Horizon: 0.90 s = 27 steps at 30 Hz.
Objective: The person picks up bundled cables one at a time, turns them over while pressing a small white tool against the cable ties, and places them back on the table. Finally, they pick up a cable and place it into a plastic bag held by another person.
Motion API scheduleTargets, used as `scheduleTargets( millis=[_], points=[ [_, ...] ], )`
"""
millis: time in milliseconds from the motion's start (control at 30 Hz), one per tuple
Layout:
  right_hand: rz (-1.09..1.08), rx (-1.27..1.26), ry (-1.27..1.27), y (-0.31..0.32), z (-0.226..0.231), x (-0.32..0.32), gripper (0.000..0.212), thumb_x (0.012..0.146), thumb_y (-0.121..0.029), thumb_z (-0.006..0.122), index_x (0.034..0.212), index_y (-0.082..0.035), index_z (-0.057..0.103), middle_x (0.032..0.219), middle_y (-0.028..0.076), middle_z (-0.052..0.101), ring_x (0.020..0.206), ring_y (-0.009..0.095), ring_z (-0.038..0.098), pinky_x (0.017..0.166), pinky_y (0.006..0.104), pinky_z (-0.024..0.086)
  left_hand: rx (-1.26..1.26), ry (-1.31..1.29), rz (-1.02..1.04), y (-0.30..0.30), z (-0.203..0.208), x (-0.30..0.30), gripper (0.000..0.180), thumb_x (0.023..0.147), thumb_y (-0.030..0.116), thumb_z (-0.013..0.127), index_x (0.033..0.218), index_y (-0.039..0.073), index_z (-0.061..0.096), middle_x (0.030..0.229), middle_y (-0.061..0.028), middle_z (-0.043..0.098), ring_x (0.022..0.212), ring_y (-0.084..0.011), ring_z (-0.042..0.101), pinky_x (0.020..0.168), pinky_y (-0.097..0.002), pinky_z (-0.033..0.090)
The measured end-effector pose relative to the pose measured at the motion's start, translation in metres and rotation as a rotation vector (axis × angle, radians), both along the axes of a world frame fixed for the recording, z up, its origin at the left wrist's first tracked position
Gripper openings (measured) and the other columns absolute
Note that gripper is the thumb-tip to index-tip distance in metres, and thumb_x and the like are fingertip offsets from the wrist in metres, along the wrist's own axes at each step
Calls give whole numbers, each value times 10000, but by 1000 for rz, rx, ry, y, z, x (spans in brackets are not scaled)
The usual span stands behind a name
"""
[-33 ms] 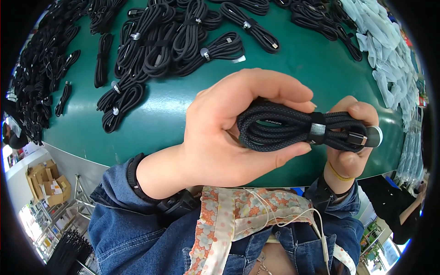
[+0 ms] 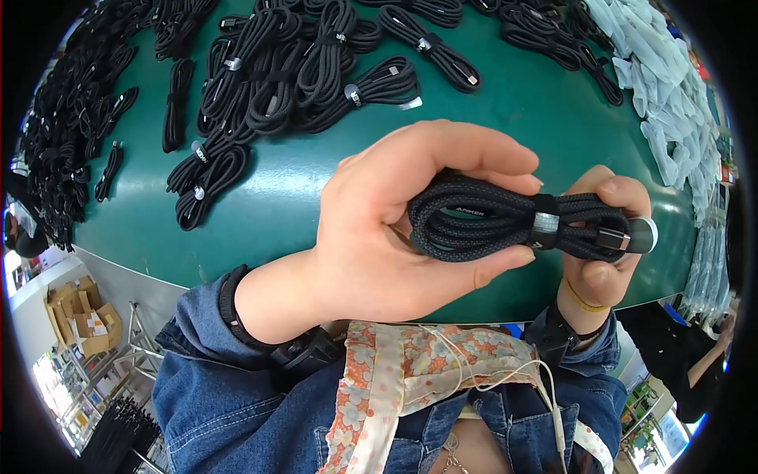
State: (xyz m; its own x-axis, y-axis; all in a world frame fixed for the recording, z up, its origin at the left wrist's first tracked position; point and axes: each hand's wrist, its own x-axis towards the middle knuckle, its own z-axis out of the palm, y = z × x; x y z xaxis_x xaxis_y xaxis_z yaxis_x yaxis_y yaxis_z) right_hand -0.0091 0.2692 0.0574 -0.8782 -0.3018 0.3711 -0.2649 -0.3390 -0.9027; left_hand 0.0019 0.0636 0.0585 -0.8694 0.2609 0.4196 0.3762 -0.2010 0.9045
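A coiled black braided cable (image 2: 485, 237) is held up in front of me, lying lengthwise above the table. Around its middle runs a black strap with a shiny silver tab (image 2: 545, 223). My left hand (image 2: 371, 229) grips the coil's left end, with its fingers above and thumb below. The right end is pinched by my right hand (image 2: 608, 280), beside a metal-tipped connector (image 2: 613, 238). A dark rounded piece with a pale rim (image 2: 647, 235) shows past that end; I cannot tell what it is.
Across the green table (image 2: 276, 189) lie several strapped black cables (image 2: 272, 87), with a dense heap of them (image 2: 63, 142) at the left. Pale plastic bags (image 2: 659, 87) pile up along the right. Cardboard boxes (image 2: 85, 316) stand beyond the table's left edge; a person's arm (image 2: 711, 355) shows at right.
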Motion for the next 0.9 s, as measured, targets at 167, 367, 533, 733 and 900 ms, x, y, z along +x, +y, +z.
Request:
scheduleTargets(
  millis=[167,367,533,733,900],
  points=[
    [80,161,-25,20,5,-8,537,558,-152,710,995,44,466,756,93,500,581,98,441,508,191,339,-104,-90,-103,-5,6,-8,533,622,20,689,1075,-50,416,954,-165,546,863,-186,530,737,-288,436],
    [-297,42,-486,26,17,-21,378,693,-112,611,1010,36,468,749,84,536,455,36,359,423,170,286,-641,257,99,-6,1,-28,423,686,97,630,1054,-23,460,998,-141,523,897,-227,514,764,-329,409],
    [-521,-51,-456,12,16,-31,326,793,-118,497,1072,39,429,871,143,567,397,12,294,385,144,247,-852,284,417,-13,-16,-39,420,674,118,619,1044,-5,465,977,-137,500,839,-302,508,710,-341,422],
    [-379,266,-436,2,12,-24,293,783,-67,514,1058,19,462,905,125,590,418,-2,306,365,145,240,-1278,270,505,-15,-23,-37,485,649,125,636,1080,14,443,958,-122,486,880,-269,474,753,-351,379],
    [-297,378,-346,6,-1,-22,203,767,-72,567,954,-4,530,856,78,601,605,31,485,508,157,380,-1350,254,421,-8,-13,-34,523,622,136,653,1087,26,441,954,-112,489,876,-263,460,765,-363,349]
  ],
)
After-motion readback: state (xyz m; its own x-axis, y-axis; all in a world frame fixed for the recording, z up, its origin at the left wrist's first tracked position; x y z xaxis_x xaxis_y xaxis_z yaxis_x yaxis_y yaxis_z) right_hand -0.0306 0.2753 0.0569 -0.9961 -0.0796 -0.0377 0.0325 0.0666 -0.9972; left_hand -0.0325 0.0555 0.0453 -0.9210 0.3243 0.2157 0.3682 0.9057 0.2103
